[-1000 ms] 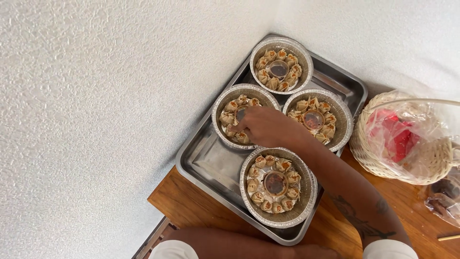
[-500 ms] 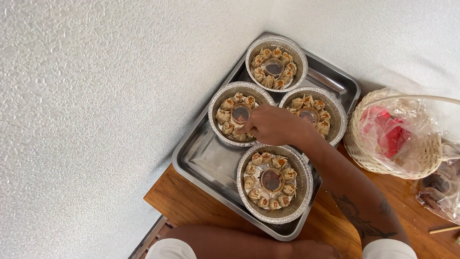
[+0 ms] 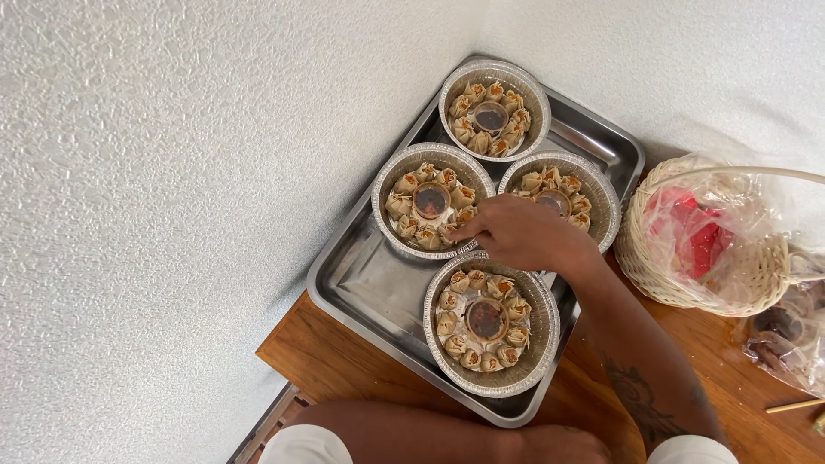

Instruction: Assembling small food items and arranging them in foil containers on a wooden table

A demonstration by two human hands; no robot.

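A steel tray [image 3: 369, 288] holds several round foil pans, each with a ring of dumplings around a small cup of dark sauce. My right hand [image 3: 520, 234] reaches in from the lower right. Its fingertips are pinched on a dumpling [image 3: 464, 216] at the right rim of the middle-left pan [image 3: 394, 172]. The hand lies between that pan, the middle-right pan [image 3: 601, 193] and the near pan [image 3: 488, 320]. A far pan [image 3: 494, 99] sits at the tray's back. My left forearm crosses the bottom edge, and my left hand [image 3: 559, 445] is only partly in view beside the tray's near corner.
The tray rests on a wooden board [image 3: 326, 357] against a white textured surface [image 3: 172, 172]. A wicker basket [image 3: 687, 258] with red items in clear plastic stands right of the tray. More plastic-wrapped items [image 3: 786, 339] lie at the far right.
My right hand has drawn back to the right off the middle-left pan, so its sauce cup now shows fully. The view has shifted slightly.
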